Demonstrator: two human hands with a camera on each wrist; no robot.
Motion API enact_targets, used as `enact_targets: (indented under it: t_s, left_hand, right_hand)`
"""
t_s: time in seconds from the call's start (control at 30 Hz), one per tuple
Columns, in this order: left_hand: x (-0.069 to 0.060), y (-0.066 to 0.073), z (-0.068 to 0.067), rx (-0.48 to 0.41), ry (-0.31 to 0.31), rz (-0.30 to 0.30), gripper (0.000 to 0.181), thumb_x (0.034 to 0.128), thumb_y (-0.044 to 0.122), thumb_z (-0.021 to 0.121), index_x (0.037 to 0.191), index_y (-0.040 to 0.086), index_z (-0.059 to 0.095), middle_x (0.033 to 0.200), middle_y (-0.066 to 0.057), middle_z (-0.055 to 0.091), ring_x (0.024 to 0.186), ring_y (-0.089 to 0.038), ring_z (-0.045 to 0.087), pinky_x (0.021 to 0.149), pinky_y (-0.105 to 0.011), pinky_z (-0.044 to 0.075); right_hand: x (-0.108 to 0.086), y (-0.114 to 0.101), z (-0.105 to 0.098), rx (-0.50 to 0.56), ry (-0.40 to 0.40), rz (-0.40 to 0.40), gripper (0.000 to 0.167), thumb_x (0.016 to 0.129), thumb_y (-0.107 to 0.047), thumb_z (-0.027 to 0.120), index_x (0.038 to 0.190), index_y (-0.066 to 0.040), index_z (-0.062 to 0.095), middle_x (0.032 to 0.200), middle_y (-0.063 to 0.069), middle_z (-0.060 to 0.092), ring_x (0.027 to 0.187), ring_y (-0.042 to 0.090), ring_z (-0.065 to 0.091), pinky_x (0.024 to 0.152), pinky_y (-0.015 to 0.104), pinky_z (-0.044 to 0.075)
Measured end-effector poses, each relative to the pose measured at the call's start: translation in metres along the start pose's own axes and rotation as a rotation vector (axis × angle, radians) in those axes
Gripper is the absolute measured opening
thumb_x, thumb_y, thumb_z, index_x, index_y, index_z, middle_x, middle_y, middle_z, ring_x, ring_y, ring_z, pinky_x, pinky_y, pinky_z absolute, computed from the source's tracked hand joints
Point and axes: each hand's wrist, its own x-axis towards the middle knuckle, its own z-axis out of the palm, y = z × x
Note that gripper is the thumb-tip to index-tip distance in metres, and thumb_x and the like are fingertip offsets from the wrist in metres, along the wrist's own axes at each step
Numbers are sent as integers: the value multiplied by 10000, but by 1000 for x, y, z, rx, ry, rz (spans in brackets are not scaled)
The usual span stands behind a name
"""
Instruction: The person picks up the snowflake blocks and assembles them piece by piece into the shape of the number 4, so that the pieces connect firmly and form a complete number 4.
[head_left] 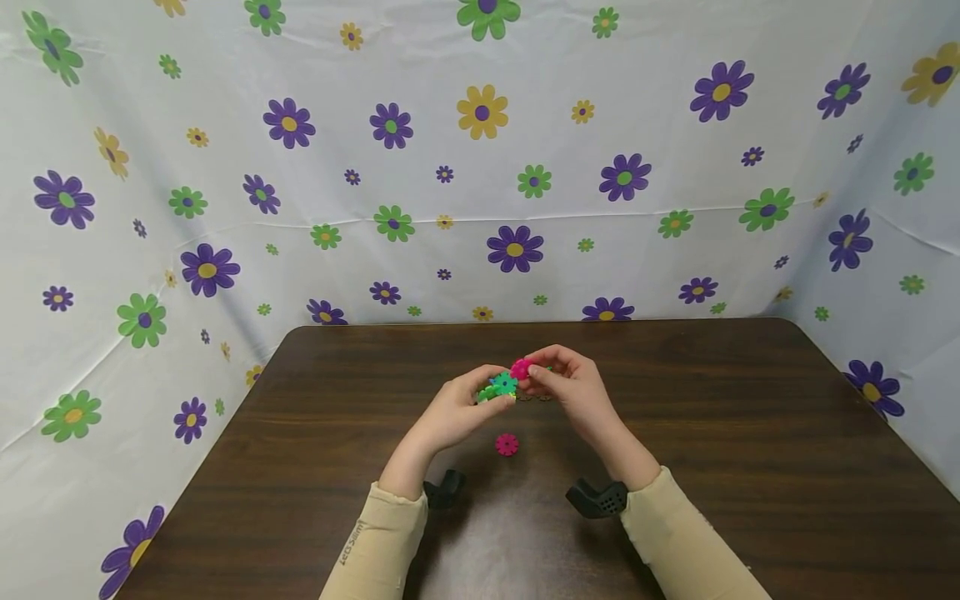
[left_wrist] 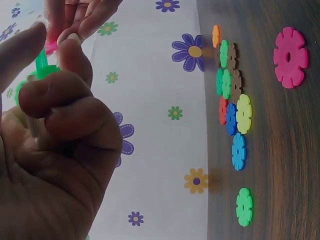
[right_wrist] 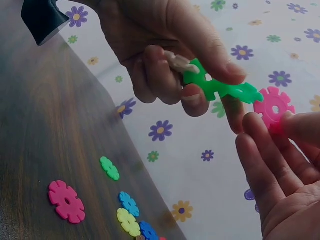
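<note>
The left hand grips joined green discs; the right hand pinches a pink disc at their edge; loose discs lie on the table

Wooden table: open lanes, two, along left and right edges; obstacles, left hand and right hand raised close together midway between these edges, sleeved forearms, low flat discs, floral cloth walling the far edge.
</note>
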Motion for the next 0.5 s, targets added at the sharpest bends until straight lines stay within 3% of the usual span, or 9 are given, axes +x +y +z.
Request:
enact_targets:
  t_s: [0.17, 0.37, 0.5]
  left_hand:
    - [0, 1, 1, -27, 5, 13, 348, 936, 340, 650, 1229, 157, 612, 880, 4, 669, 794, -201, 624, 654, -318, 482]
    - [-1, 3, 0, -38, -30, 41, 297, 964, 286, 618, 1199, 106, 620, 839, -55, 653, 754, -160, 605, 661, -310, 492]
    - [-1, 2, -2, -36, -57, 61, 262, 972, 256, 608, 1168, 82, 622, 839, -81, 629, 775, -242, 597, 680, -312, 493]
  right_hand:
    - [-1, 0, 1, 6, 19, -25, 233, 923, -40, 648, 1091, 112, 596, 986, 288, 630, 753, 177, 701, 726, 326, 567]
    - [-1, 1, 2, -7, 22, -43, 210, 923, -23, 639, 1063, 131, 607, 923, 150, 670, 752, 162, 697, 723, 317, 567]
    - [-2, 0, 3, -20, 19, -47, 203, 917, -20, 647, 1045, 135, 623, 906, 126, 679, 744, 159, 693, 722, 318, 568]
